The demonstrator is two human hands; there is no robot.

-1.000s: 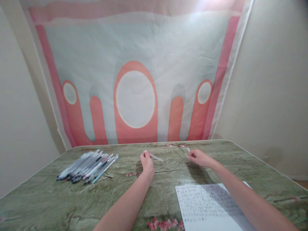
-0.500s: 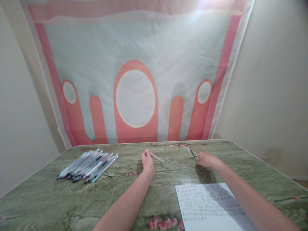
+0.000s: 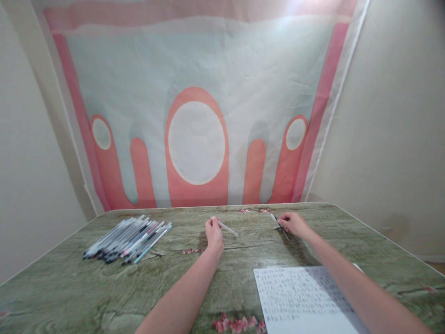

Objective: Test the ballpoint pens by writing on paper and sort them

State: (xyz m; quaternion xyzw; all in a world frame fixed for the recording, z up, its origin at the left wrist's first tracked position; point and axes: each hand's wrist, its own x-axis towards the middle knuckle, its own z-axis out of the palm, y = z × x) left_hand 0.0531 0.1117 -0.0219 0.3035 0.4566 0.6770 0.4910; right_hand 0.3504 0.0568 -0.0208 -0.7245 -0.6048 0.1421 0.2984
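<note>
My left hand (image 3: 214,235) is closed in a pinch on a slim, translucent white pen barrel (image 3: 228,228), which points right and down toward the table. Farther right, the fingers of my right hand (image 3: 295,224) are closed around a thin dark pen (image 3: 284,233) near its middle. A pale tip shows at the pen's upper left end; its dark lower end slants to the right below my fingers. Something dark shows between the curled fingers, too small to name. Left of my left hand lies a pile of pens (image 3: 128,239), mostly clear-barrelled with dark ends.
A sheet of handwritten paper (image 3: 292,297) lies at the front right, partly beneath my right forearm. The wood-patterned table (image 3: 86,297) carries printed pink blossoms. Behind its far edge hangs a pink and grey cloth (image 3: 236,60).
My right hand has shifted up and slightly left, from the pen's lower end to nearer its middle. The left hand and its barrel have stayed nearly still.
</note>
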